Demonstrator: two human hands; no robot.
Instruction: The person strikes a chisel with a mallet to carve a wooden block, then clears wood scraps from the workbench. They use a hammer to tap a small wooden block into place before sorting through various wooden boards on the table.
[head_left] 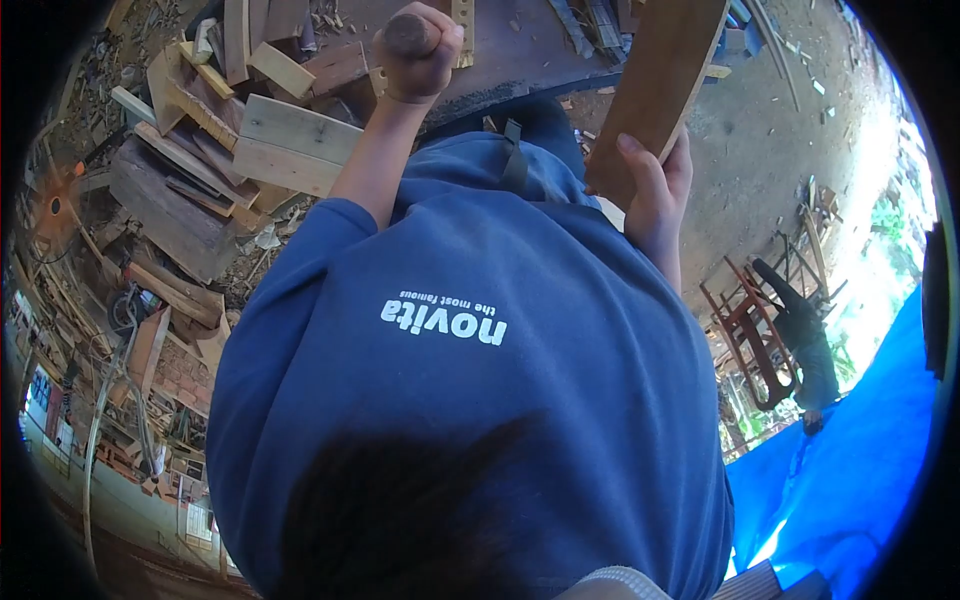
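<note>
Raised at the top of the view, my left hand is closed in a fist around a round wooden handle. Its blunt end points toward me, and the rest of the tool is hidden behind the fist. My right hand grips the near end of a long flat brown wooden board, with the thumb on its upper face. The board slants up and away to the right, out of the frame. Between the hands lies a dark work surface, and a perforated light strip is beside my left hand.
Wood offcuts and planks are piled on the left. An orange round fan-like object stands further left. At right are a reddish frame, a person and a blue tarp. Scraps litter the dirt floor.
</note>
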